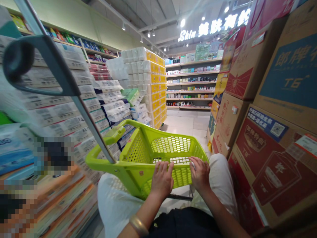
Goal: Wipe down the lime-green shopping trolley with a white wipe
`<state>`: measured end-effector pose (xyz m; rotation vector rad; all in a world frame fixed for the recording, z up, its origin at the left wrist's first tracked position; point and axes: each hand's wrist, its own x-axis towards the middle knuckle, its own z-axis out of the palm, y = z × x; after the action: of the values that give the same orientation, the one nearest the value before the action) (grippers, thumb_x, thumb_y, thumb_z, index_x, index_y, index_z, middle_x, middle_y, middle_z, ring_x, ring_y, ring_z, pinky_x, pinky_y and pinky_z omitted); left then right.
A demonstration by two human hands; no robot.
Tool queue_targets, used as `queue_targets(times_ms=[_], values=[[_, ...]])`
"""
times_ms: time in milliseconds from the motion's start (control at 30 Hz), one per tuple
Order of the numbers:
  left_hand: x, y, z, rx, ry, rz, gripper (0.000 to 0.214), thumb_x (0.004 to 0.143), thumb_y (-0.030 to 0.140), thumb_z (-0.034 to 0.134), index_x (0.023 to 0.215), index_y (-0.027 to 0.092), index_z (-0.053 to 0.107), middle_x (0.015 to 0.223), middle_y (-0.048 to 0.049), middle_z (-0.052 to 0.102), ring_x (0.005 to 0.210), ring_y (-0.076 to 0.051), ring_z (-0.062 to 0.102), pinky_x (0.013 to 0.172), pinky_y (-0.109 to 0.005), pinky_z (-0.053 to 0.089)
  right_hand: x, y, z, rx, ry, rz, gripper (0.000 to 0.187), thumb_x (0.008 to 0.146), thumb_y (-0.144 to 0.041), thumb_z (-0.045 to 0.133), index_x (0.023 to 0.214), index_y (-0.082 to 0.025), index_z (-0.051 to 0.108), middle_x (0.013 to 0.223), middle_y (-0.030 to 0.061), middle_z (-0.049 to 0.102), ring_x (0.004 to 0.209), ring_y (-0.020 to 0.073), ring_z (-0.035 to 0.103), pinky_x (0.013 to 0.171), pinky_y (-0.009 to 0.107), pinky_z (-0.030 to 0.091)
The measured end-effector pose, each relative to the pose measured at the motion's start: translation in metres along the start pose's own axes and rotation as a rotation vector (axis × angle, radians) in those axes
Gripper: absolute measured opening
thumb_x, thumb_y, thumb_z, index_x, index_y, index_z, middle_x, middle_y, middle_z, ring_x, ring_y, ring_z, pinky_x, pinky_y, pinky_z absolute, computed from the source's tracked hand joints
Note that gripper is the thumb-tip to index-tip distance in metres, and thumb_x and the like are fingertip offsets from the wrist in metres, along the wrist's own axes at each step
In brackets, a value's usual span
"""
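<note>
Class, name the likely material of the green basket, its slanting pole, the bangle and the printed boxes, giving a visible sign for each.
Green basket: seemingly moulded plastic, satin; uniform colour, regular holes.
Slanting pole: probably metal, polished; silvery with bright streaks.
Bangle: perhaps metal; gold-toned with a soft sheen.
Printed boxes: cardboard, matt; bare brown faces, sharp folded edges.

The bangle (138, 225) is gold — trousers (222, 180) white, top (187, 223) dark

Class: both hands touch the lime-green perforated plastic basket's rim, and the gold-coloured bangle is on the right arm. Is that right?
No: the gold-coloured bangle is on the left arm, as the head view shows. The left hand and right hand do touch the lime-green perforated plastic basket's rim.
</note>
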<state>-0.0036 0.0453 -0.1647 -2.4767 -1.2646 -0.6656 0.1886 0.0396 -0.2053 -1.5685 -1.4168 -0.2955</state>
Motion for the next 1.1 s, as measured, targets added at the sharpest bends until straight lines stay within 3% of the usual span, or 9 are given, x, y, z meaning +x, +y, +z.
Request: queue_targets(times_ms=[167,400,500,733,967,1100], values=[[0.000,0.000,0.000,0.008,0.008,0.008,0.061,0.075,0.011,0.055,0.135,0.018,0.048,0.117,-0.0102,0.058,0.117,-0.028,0.048,0.112,-0.049,0.033,-0.004,-0.012,0.003,0.039,-0.127,-0.212,0.030,0.097,-0.024,0.044,0.116,-0.028,0.067,0.120,0.0022,0.071,0.115,0.0205,0.059,0.108,0.039,0.019],[0.000,-0.001,0.001,0.003,0.005,0.006,0.060,0.075,0.013,0.056,0.135,0.018,0.048,0.118,-0.0104,0.058,0.117,-0.028,0.048,0.113,-0.049,0.032,0.003,0.004,-0.005,-0.033,0.032,0.064,0.032,0.098,-0.028,0.041,0.105,-0.023,0.072,0.110,0.0076,0.073,0.104,0.0246,0.062,0.104,0.046,0.024],[0.000,0.000,0.002,0.001,0.008,0.006,0.060,0.075,0.013,0.056,0.135,0.018,0.049,0.118,-0.0107,0.058,0.117,-0.029,0.048,0.113,-0.049,0.032,0.001,0.000,-0.003,-0.040,0.029,0.050,0.032,0.097,-0.026,0.041,0.106,-0.024,0.071,0.110,0.0070,0.073,0.105,0.0247,0.061,0.104,0.046,0.023],[0.000,-0.001,0.003,0.005,0.020,0.013,0.061,0.075,0.012,0.054,0.135,0.019,0.048,0.117,-0.0107,0.059,0.117,-0.029,0.049,0.112,-0.050,0.034,-0.008,-0.014,0.004,0.002,-0.126,-0.194,0.030,0.095,-0.024,0.048,0.117,-0.031,0.068,0.118,0.0014,0.071,0.113,0.0220,0.059,0.108,0.042,0.017],[0.000,0.000,0.000,-0.004,0.010,0.006,0.060,0.075,0.012,0.055,0.135,0.019,0.049,0.118,-0.0105,0.058,0.116,-0.028,0.048,0.112,-0.049,0.033,0.001,-0.002,-0.004,-0.035,0.021,0.054,0.033,0.098,-0.028,0.039,0.106,-0.025,0.072,0.113,0.0065,0.072,0.106,0.0245,0.061,0.105,0.046,0.021],[0.000,0.000,0.000,-0.009,0.008,0.000,0.062,0.075,0.012,0.055,0.135,0.020,0.048,0.118,-0.0106,0.058,0.118,-0.029,0.048,0.112,-0.051,0.033,-0.003,-0.012,-0.002,-0.007,-0.015,-0.018,0.031,0.096,-0.025,0.043,0.109,-0.027,0.071,0.114,0.0048,0.071,0.110,0.0241,0.060,0.107,0.045,0.021]])
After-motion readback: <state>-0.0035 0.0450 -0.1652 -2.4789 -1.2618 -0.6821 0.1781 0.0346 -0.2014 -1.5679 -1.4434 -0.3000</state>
